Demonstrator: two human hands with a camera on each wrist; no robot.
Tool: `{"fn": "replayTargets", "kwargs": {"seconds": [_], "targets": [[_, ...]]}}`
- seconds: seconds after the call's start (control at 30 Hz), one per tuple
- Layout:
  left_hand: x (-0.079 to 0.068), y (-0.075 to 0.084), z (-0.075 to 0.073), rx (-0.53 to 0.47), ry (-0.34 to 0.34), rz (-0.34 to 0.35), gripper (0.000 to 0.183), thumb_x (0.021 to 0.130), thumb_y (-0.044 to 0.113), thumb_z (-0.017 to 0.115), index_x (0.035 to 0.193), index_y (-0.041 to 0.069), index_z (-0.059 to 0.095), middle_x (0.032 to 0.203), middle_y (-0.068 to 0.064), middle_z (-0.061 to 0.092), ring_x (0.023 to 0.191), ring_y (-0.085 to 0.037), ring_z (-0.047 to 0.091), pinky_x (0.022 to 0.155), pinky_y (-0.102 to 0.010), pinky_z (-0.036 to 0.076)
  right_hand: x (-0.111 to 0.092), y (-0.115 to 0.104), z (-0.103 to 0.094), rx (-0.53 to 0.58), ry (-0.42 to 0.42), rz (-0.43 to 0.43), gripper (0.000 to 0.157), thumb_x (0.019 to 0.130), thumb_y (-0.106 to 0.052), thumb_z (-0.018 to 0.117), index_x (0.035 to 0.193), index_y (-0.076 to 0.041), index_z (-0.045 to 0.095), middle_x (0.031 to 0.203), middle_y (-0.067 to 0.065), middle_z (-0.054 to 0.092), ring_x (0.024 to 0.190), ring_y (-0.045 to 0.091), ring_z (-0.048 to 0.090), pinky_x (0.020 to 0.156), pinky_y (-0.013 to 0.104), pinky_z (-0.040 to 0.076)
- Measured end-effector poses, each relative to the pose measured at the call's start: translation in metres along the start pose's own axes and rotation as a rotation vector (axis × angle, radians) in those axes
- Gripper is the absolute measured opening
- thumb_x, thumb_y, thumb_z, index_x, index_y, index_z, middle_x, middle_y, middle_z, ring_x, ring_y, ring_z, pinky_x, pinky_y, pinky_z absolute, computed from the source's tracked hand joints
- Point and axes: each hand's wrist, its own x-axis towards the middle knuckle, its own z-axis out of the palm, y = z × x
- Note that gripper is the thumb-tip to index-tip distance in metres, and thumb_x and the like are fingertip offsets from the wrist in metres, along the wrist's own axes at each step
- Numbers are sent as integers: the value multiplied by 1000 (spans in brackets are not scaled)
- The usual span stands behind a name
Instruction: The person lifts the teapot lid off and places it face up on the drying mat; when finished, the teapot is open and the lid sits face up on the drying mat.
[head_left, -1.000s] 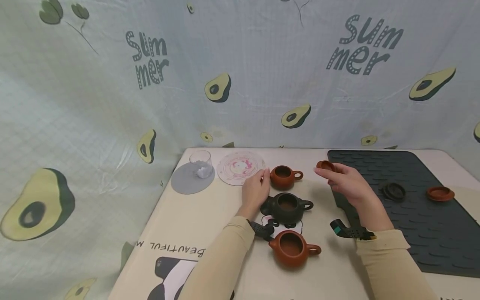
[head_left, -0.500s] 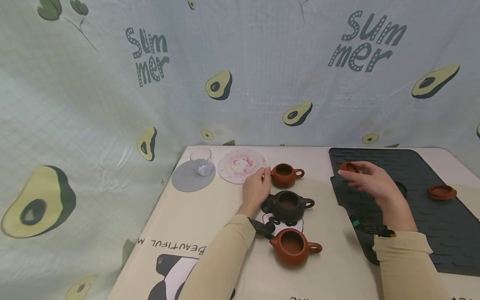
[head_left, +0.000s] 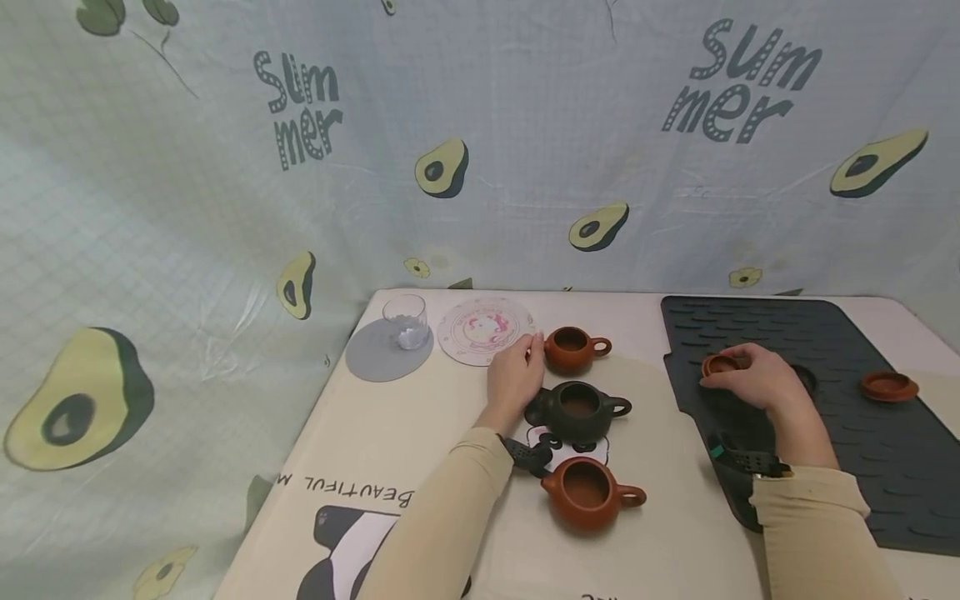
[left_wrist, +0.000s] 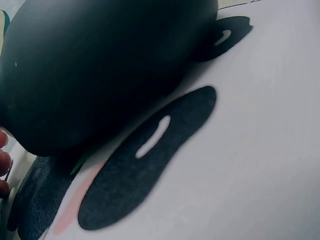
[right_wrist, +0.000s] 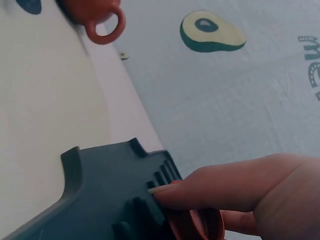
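Observation:
My right hand [head_left: 761,379] pinches a small reddish-brown teapot lid [head_left: 720,365] over the left part of the dark ridged mat [head_left: 832,492]. In the right wrist view the thumb lies along the lid [right_wrist: 187,225] close to the mat's ridges; whether the lid touches the mat I cannot tell. My left hand [head_left: 516,375] holds the left side of the far reddish-brown teapot [head_left: 572,350], its fingers hiding the spout. Nearer stand a black teapot [head_left: 579,412] and another reddish-brown teapot [head_left: 588,496], all lidless with handles to the right. The black teapot's body [left_wrist: 110,65] fills much of the left wrist view.
On the mat lie a dark lid [head_left: 806,379], partly behind my right hand, and a reddish-brown lid [head_left: 888,386] near the right edge. At the back left are a clear glass [head_left: 405,321] on a grey round mat [head_left: 367,358] and a pink-patterned round mat [head_left: 465,342].
My right hand has carried the lid rightward from beside the far teapot to over the mat, then lowered it. The left hand and the teapots stay in place.

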Motion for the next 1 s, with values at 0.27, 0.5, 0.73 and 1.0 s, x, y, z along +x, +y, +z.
{"fn": "replayTargets", "kwargs": {"seconds": [0.27,0.5,0.73,1.0], "targets": [[0,3,-1,-7,5,11,40,109,42,43,84,16,62,72,0,57,74,-23,55,67,-34,41,0,4,3,-52,60,22,73,90,-31,74,135,16,42,127,42,46,109,57,49,83,63,45],[0,3,-1,-2,10,17,41,109,42,43,84,16,63,72,-1,58,74,-23,56,67,-34,41,0,2,5,-56,69,29,76,88,-31,77,135,16,42,126,41,47,109,57,48,84,63,45],[0,2,1,9,18,24,41,109,42,43,84,16,63,73,-2,60,74,-24,58,68,-35,42,-2,0,4,-55,68,19,76,89,-35,76,135,16,42,126,41,47,108,56,49,83,62,46],[-1,1,0,6,31,27,41,109,41,44,81,16,60,69,-1,56,72,-24,56,65,-34,40,-3,-4,4,-44,66,15,77,92,-37,74,137,16,41,129,40,47,112,57,48,87,64,45]]}}
